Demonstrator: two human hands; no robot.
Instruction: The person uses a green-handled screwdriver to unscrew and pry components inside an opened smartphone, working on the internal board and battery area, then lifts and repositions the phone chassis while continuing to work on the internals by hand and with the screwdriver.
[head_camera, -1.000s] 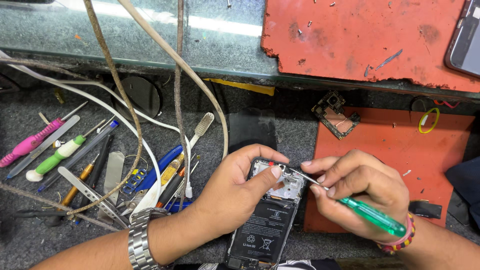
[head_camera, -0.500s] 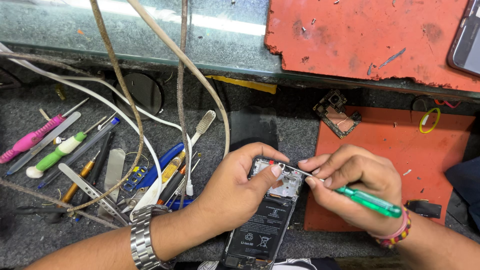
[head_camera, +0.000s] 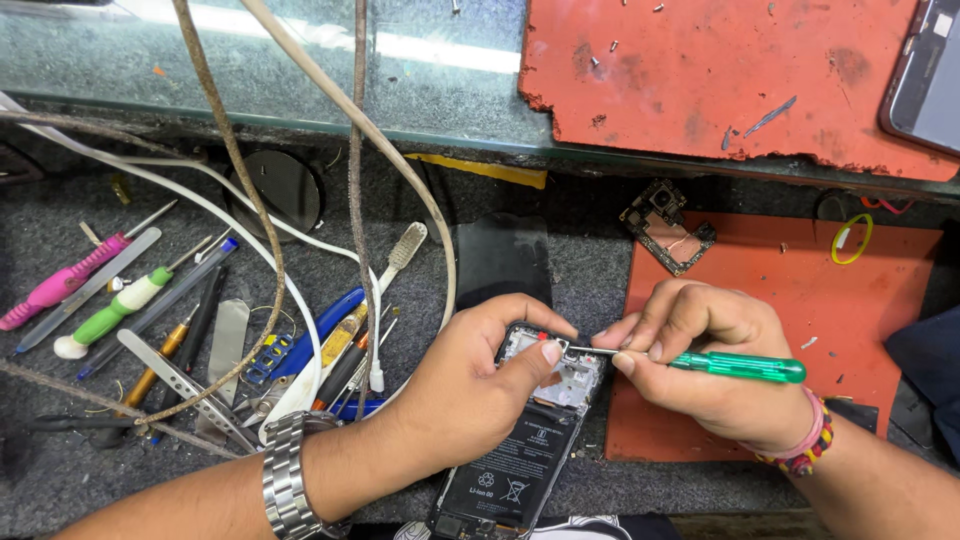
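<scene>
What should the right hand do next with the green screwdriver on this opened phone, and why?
Probably keep the tip seated and turn it gently. The right hand holds the green screwdriver nearly level, its tip at the opened phone, at the upper frame beside the left hand thumb, which steadies the phone. Whether the tip sits in a screw can't be seen.

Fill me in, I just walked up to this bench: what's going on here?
A person is working on an opened phone lying on the grey bench, its back off and the battery showing. The left hand grips the phone's upper end, thumb near the exposed frame. The right hand holds a green-handled screwdriver with its tip at the phone's top. A small circuit board lies on the red mat, and loose tools lie at the left.
</scene>
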